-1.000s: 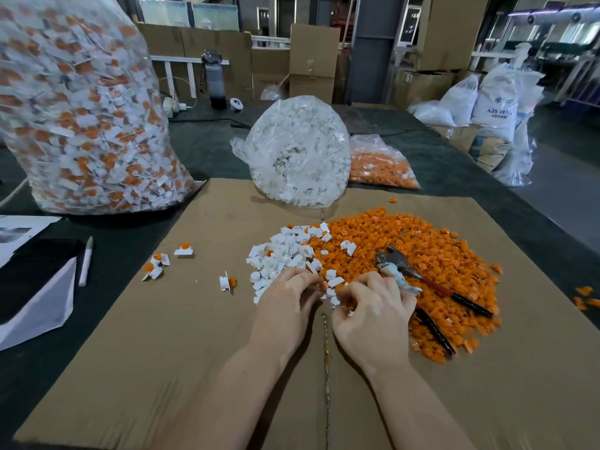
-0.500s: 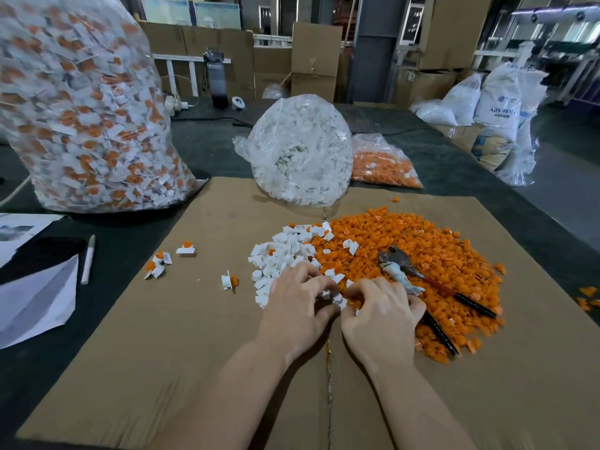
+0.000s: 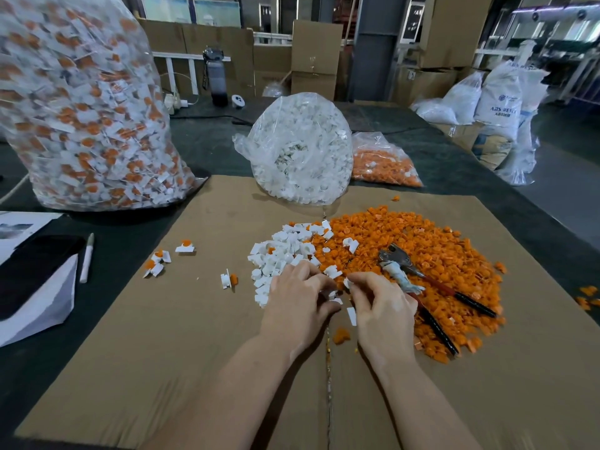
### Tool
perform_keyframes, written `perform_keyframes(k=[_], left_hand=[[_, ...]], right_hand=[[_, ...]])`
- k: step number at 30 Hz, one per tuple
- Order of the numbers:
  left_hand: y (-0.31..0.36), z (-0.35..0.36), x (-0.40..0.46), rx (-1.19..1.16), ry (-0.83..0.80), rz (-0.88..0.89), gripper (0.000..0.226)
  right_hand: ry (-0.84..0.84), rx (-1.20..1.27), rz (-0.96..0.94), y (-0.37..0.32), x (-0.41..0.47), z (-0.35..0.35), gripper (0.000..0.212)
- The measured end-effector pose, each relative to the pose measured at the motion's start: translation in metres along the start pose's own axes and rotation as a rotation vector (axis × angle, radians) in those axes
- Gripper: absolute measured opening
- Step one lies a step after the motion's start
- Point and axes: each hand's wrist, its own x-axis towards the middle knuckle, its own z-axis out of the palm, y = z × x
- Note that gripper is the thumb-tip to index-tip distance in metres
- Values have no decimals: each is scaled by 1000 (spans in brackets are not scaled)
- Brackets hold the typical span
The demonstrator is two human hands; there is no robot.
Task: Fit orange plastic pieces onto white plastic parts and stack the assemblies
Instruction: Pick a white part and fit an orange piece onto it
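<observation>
- White plastic parts [image 3: 285, 254]: loose pile on the cardboard sheet [image 3: 130, 368], touching the left edge of the orange pile.
- Orange plastic pieces [image 3: 422, 254]: wide loose pile to the right of the white pile, at mid-sheet.
- Left hand [image 3: 298, 306]: back up, at the near edge of the white pile; fingers curled with small white parts showing at the fingertips. What exactly it pinches cannot be told.
- Right hand [image 3: 383, 310]: just beside the left hand, fingers curled, thumb and forefinger pinching a small white part at the fingertips.
- Loose orange piece [image 3: 341, 335]: on the cardboard, between the wrists.
- Finished assemblies [image 3: 157, 263]: a few lie scattered on the left of the sheet, well apart from the hands.
- Pliers [image 3: 431, 287]: lying on the orange pile, just right of the right hand.
- Bags: white parts [image 3: 302, 147] at the far edge of the sheet; orange pieces [image 3: 383, 164] beside it; assemblies [image 3: 81, 108] far left.
</observation>
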Motion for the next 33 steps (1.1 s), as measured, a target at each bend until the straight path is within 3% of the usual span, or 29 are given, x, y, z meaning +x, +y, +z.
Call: perform_keyframes(k=[5,17,29,33], left_hand=[[-2,-1,0,-102,36,-5,21],[1,-10,-5,-276,167,-26,9],[2,-13,-9,-422,138,-100,25],[3,-14,-10,-384,202,-77,14]], right_hand=[[79,-29,33,-2,-4,0,27],[66,-48,-53,-2,-6,1,23],[116,-122,-91,-4,-8,2,20],[126,-130,-76,-2,-7,3,18]])
